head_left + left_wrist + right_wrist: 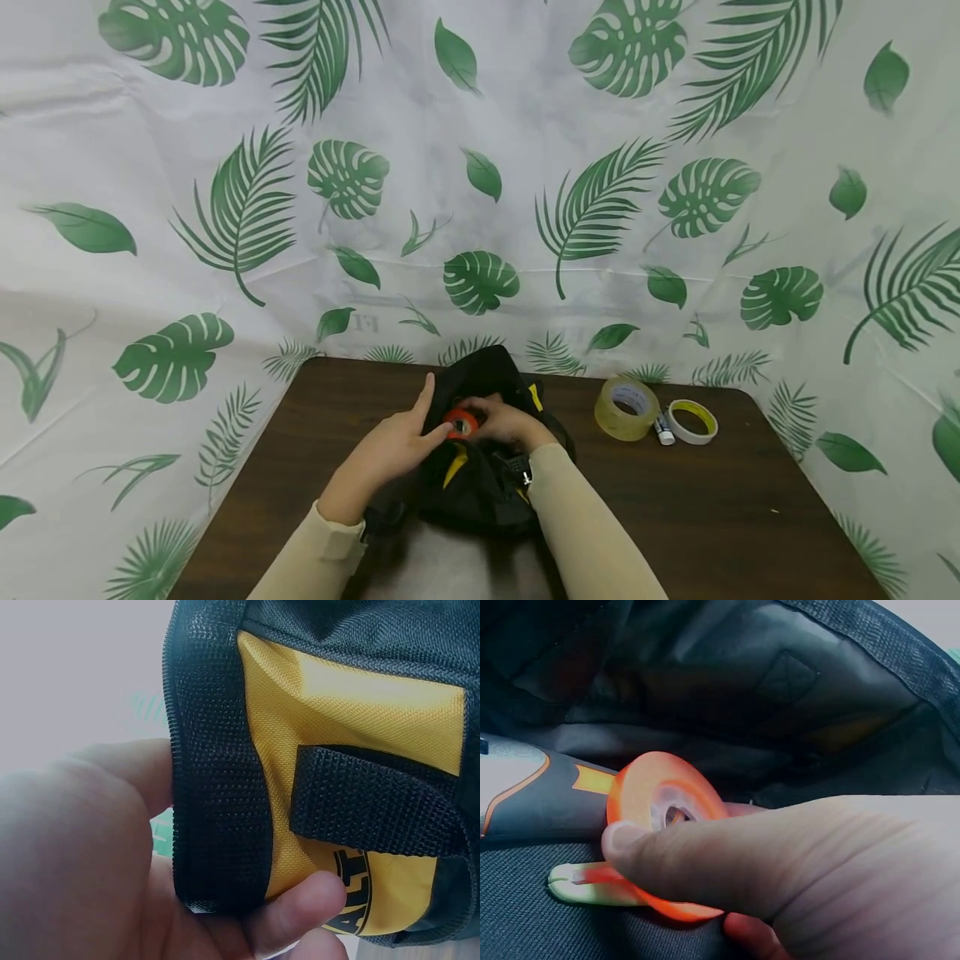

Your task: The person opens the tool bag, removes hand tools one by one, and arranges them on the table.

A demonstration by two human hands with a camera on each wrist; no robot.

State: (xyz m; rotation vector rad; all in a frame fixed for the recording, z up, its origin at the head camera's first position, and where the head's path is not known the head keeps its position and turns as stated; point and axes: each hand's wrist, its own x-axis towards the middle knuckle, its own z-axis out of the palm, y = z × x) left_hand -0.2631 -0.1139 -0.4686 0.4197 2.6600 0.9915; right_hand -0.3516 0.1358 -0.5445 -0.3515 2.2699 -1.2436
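The right hand [512, 422] is pinching a round orange tape roll [639, 796]; the left hand [390, 447] is gripping a black-and-yellow fabric bag [480, 492].

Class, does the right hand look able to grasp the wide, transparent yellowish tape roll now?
Probably not yet: the right hand pinches a round orange tape roll inside the black and yellow fabric bag. Beyond its side, nothing visible blocks the wide transparent roll.

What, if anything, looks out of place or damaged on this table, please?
Nothing looks spilled or broken. A pale speck on the table, well right of the bag, stands out against the dark surface, but it is too small to identify.
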